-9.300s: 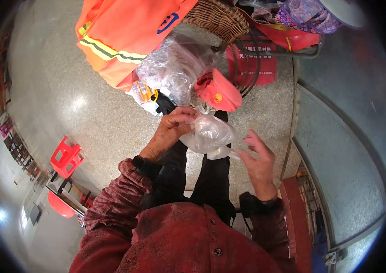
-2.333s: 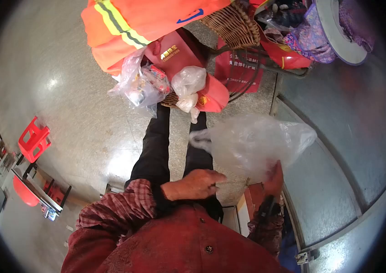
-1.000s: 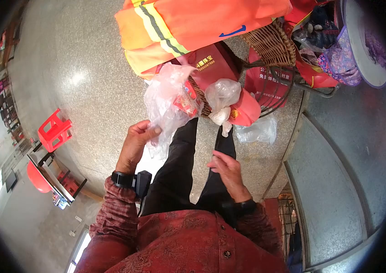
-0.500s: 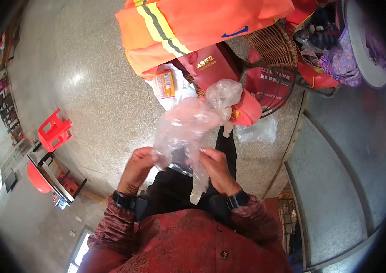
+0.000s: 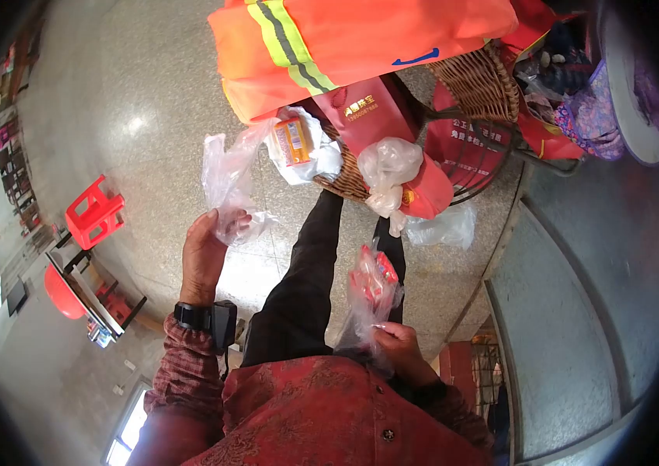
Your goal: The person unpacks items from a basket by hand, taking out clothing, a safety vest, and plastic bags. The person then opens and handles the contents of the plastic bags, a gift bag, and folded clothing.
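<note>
My left hand [image 5: 209,241] is closed on a thin, clear plastic bag [image 5: 227,171] that stands up loosely above the fingers. Close to my body, my right hand [image 5: 401,346] pinches the neck of a second clear plastic bag [image 5: 362,307]. Red packaging [image 5: 376,276] shows through that second bag; what it is exactly I cannot make out. Beyond the hands, a knotted plastic bag [image 5: 390,161] rests against a red cap [image 5: 429,185] at the edge of a wicker basket [image 5: 345,179]. Beside it, an orange packet [image 5: 293,141] lies on a white bag [image 5: 323,158].
An orange reflective garment [image 5: 368,39] drapes over the basket and a red paper bag [image 5: 364,116]. Another clear bag [image 5: 446,225] lies on the floor. A red stool [image 5: 94,213] stands to the left, and a grey metal panel [image 5: 562,326] to the right.
My hands have moved apart, the left one up and left with a bag, the right one down and right. The bag with red packaging now shows in my right hand.
</note>
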`<state>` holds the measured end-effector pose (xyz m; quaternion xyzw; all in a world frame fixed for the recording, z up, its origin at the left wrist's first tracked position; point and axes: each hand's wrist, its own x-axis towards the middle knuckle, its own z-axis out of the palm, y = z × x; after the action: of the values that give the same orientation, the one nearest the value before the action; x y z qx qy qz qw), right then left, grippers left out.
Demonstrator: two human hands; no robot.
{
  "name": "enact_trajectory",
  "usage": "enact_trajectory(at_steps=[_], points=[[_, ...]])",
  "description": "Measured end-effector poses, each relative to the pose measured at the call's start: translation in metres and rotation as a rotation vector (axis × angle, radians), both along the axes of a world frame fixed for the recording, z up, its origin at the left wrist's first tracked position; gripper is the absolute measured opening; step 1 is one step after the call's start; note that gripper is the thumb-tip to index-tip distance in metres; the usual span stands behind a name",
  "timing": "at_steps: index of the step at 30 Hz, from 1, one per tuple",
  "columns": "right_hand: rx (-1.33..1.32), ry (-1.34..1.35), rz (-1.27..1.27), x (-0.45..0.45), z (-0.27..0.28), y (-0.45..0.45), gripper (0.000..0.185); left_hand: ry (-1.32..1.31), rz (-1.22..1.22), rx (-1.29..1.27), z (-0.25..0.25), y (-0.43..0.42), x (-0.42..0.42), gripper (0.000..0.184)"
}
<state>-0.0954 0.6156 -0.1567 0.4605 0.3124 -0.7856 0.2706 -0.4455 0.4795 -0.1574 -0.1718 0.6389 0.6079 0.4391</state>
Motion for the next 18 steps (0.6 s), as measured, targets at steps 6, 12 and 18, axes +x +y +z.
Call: enact_trajectory(at_steps=[6,12,18], points=[[0.232,0.096,-0.017,0.039,-0.018,-0.009,0.023,-0.104,0.182,-0.061,-0.010,-0.012,-0.003,0.038],[0.147,-0.013,-0.099,0.042,-0.015,0.007,0.022,-0.117,0.066,0.024,-0.018,-0.023,0.002,0.039],[0.134,-0.289,-0.201,0.078,-0.029,-0.007,0.020,-0.159,0.074,-0.035,-0.021,-0.008,0.030,0.039]])
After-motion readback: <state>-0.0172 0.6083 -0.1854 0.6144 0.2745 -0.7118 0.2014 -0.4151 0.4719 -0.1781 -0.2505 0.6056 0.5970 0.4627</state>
